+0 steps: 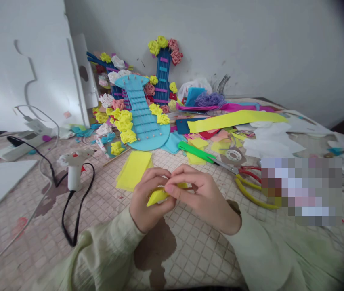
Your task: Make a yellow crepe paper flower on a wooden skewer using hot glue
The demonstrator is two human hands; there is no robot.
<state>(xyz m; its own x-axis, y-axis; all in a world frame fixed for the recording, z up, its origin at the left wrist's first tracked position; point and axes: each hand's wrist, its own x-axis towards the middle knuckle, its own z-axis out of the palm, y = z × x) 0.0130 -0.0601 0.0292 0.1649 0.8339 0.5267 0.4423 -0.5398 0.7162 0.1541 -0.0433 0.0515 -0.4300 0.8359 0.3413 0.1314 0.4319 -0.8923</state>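
A small piece of yellow paper (158, 196), bent or partly rolled, is between my two hands above the near middle of the table. My left hand (149, 198) is closed around its left end. My right hand (204, 196) pinches the other side, and part of a thin brown stick (189, 188) shows along its fingers. The fingers hide much of the paper and most of the stick. Just beyond my left hand lies a stack of yellow paper sheets (132, 169). Scissors with red and yellow handles (255, 196) rest to the right of my right hand.
A white glue gun (74, 171) with a black cord stands at left. Behind are a light-blue guitar-shaped craft (143, 117) with yellow paper flowers and a dark-blue one (162, 76). A green cutter (196, 152), tape roll (233, 154) and yellow strip (235, 120) lie among scraps.
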